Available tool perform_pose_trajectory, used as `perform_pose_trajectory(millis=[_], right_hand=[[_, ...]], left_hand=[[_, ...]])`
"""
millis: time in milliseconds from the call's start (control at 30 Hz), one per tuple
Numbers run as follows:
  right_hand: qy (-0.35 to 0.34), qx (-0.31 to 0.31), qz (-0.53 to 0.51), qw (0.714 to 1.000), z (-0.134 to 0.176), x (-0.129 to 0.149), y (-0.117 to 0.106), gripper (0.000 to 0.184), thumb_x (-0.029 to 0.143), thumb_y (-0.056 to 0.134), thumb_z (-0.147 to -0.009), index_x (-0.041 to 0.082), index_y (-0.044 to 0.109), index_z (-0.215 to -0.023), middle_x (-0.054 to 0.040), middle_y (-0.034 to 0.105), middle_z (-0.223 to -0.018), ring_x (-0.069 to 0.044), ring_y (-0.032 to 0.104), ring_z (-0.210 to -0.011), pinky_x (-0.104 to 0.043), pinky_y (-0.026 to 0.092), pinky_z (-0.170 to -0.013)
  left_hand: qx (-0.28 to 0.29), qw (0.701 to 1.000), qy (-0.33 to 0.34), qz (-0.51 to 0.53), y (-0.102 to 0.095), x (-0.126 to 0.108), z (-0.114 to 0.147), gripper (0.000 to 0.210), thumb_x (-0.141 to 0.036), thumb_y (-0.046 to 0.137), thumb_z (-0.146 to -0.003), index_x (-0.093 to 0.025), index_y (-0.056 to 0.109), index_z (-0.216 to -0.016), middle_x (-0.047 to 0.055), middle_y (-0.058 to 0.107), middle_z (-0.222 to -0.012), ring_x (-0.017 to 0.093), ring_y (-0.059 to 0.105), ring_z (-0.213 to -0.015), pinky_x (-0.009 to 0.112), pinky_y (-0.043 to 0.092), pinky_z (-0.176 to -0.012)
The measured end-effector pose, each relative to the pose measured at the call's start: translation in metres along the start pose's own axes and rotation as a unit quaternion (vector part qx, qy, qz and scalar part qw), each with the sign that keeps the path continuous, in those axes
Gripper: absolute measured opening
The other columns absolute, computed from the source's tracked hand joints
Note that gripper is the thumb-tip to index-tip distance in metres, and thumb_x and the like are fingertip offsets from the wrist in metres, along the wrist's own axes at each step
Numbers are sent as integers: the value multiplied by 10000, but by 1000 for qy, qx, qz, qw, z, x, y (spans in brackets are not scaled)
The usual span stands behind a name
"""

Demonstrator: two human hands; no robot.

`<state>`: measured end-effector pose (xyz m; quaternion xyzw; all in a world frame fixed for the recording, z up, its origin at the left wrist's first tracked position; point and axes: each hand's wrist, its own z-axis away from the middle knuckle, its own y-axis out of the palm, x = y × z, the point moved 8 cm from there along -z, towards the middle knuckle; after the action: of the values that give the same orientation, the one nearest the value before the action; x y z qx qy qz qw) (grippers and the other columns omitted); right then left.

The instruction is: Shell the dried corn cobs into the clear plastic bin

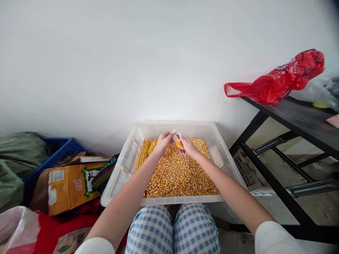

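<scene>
Left hand (164, 141) and right hand (189, 146) curl closed round one part-bare cob (178, 142) above kernels (180, 173); hard thumbing could flick some past the near tub rim (174, 201).

**Partly stripped corn cob (178, 142) held over loose kernels (182, 173)**

The corn cob sits toward twelve o'clock in the translucent plastic bin (182, 201), raised just above the kernels. It tilts, its pale, bare-looking end toward eleven o'clock and its yellow-kernelled part toward five; its ends are partly hidden. The kernels, mixed yellow and whitish, spread in a thick layer from the middle of the bin out to three and six o'clock. At ten o'clock, full yellow ears (143, 154) lie side by side, rows intact, the outermost pointing toward twelve.
</scene>
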<state>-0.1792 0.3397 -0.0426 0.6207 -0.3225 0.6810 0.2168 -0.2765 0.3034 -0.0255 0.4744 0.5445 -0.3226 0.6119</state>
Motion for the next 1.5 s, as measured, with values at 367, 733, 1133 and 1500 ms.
perform_pose_trajectory(millis=[367, 733, 1133, 1500], right_hand=[[-102, -83, 173, 976, 5, 17, -1, 436, 575, 350, -877, 202, 526, -736, -7, 500, -598, -131, 471, -565, -239, 334, -515], [-18, 28, 18, 999, 1, -2, 8, 581, 632, 513, -764, 259, 453, -1205, 75, 414, -534, -74, 359, -360, -191, 284, -332], [22, 44, -99, 994, 0, -2, 6, 442, 611, 454, -809, 221, 557, -991, 34, 490, -614, -73, 427, -428, -184, 354, -369], [74, 8, -125, 989, 3, -4, 2, 368, 574, 511, -792, 206, 503, -802, 91, 248, -480, -55, 198, -378, -181, 175, -346]], left_hand=[[-23, 1000, -18, 9, -6, 3, 0, 407, -518, 683, -659, -126, 588, -708, 43, 620, -658, 131, 577, -616, 279, 470, -672], [-41, 997, -65, 25, -11, 10, -2, 427, -491, 711, -633, -114, 649, -825, 67, 663, -734, 142, 594, -634, 275, 466, -666], [-28, 997, -45, 53, -8, 7, 0, 374, -458, 721, -652, -131, 572, -755, 40, 646, -708, 125, 607, -648, 283, 465, -745], [-37, 996, -70, 32, -7, 14, 2, 411, -452, 765, -594, -145, 513, -703, -2, 584, -602, 115, 587, -578, 301, 478, -709]])
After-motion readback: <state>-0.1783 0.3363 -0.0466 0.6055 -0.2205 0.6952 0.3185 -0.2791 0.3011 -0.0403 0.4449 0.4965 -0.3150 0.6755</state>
